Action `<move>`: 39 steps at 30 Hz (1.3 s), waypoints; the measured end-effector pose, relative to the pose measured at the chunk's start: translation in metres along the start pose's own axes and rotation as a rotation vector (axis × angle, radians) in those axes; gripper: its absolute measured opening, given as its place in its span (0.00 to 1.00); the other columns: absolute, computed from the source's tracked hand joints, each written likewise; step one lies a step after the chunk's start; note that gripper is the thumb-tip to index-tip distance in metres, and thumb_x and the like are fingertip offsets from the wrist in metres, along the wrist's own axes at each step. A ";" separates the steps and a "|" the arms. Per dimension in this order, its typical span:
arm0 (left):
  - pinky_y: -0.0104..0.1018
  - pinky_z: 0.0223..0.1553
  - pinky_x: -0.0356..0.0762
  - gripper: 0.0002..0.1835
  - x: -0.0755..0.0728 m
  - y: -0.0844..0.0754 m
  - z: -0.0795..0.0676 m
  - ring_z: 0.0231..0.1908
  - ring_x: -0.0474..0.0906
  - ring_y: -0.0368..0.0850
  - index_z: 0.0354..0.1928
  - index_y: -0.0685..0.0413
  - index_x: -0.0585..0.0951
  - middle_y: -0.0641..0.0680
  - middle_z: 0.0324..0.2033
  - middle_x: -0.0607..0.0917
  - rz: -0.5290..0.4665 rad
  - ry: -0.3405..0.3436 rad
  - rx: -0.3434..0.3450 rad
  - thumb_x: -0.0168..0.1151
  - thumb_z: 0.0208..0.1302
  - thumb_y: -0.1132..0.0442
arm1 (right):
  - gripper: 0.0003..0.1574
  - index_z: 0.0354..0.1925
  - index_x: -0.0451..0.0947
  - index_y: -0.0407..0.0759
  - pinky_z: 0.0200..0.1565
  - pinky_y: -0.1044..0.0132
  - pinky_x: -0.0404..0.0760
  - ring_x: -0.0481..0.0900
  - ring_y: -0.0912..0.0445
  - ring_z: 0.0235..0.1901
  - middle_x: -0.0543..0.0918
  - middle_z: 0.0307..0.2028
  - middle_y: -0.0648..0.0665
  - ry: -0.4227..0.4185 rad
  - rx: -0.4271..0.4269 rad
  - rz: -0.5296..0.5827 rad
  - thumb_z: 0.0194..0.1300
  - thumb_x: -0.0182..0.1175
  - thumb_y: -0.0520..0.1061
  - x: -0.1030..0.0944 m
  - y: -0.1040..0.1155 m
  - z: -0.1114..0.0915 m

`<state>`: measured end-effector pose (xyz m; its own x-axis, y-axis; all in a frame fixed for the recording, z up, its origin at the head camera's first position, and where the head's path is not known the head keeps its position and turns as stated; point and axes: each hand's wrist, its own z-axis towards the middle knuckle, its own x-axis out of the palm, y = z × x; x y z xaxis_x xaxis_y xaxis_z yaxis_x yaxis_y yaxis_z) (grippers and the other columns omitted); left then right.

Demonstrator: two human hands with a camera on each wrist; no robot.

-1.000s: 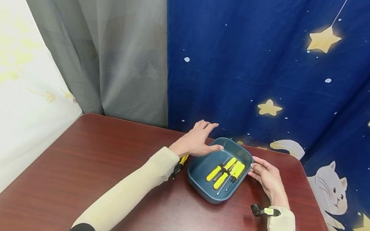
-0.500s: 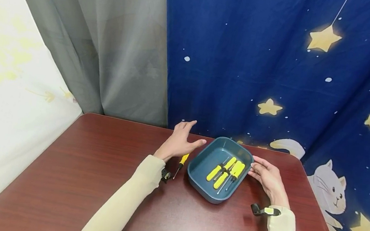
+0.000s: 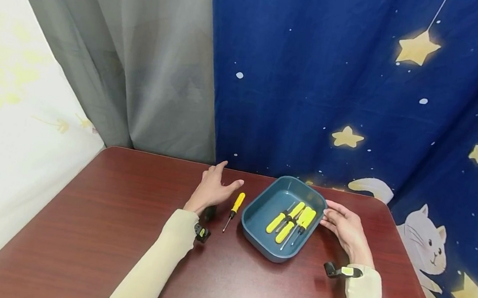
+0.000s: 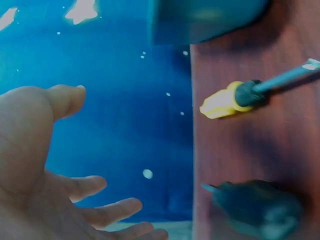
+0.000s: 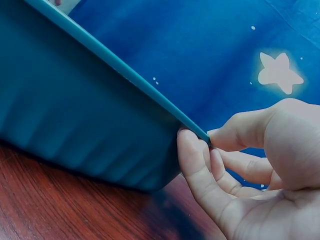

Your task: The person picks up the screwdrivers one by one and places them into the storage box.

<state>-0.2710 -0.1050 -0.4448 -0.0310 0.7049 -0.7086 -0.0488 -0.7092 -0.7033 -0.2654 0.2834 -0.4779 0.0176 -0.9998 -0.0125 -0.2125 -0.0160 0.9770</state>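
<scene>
My right hand (image 3: 347, 232) pinches the rim of a blue open plastic box (image 3: 255, 238) at its right side; in the right wrist view, thumb and fingers (image 5: 192, 155) meet at the rim's corner. Inside the box lie several yellow-handled screwdrivers (image 3: 286, 232). Left of the box, one more yellow-and-black screwdriver (image 3: 237, 203) lies on the table, its shaft toward the person. My left hand (image 3: 210, 190) hovers left of that screwdriver with fingers spread, holding nothing. A dark object with a thin tip (image 4: 257, 207) lies near it in the left wrist view; the wrist mostly hides it in the head view.
The reddish-brown wooden table (image 3: 123, 214) has its far edge just behind the box and the left hand. Behind it hang a grey curtain (image 3: 166, 85) and a blue curtain with stars (image 3: 292, 76). Each wrist wears a small black camera (image 3: 202, 233).
My left hand has moved left from over the box, past the loose screwdriver, which now shows fully. The right hand keeps its grip on the rim, and the box has stayed put.
</scene>
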 end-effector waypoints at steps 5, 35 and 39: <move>0.62 0.71 0.65 0.45 0.001 0.012 -0.005 0.73 0.61 0.65 0.79 0.54 0.59 0.66 0.74 0.65 -0.008 -0.023 -0.065 0.61 0.68 0.39 | 0.34 0.74 0.62 0.33 0.45 0.70 0.87 0.83 0.64 0.36 0.86 0.40 0.52 -0.002 0.000 -0.008 0.75 0.57 0.37 0.001 0.002 0.000; 0.48 0.47 0.82 0.23 0.006 0.036 -0.019 0.42 0.82 0.51 0.56 0.62 0.82 0.59 0.43 0.87 0.081 0.090 -0.172 0.72 0.61 0.59 | 0.35 0.74 0.61 0.30 0.44 0.71 0.86 0.84 0.64 0.35 0.86 0.38 0.54 0.011 -0.016 0.017 0.75 0.56 0.36 -0.001 -0.002 0.000; 0.45 0.45 0.83 0.21 0.004 0.035 -0.019 0.40 0.82 0.50 0.54 0.62 0.83 0.59 0.43 0.87 0.075 0.092 -0.202 0.73 0.61 0.60 | 0.35 0.75 0.60 0.30 0.44 0.71 0.86 0.84 0.64 0.35 0.87 0.37 0.55 0.016 -0.019 0.021 0.74 0.56 0.36 -0.001 -0.002 0.000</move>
<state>-0.2541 -0.1270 -0.4735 0.0649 0.6526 -0.7549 0.1517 -0.7541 -0.6389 -0.2654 0.2840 -0.4796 0.0292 -0.9995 0.0114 -0.1943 0.0055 0.9809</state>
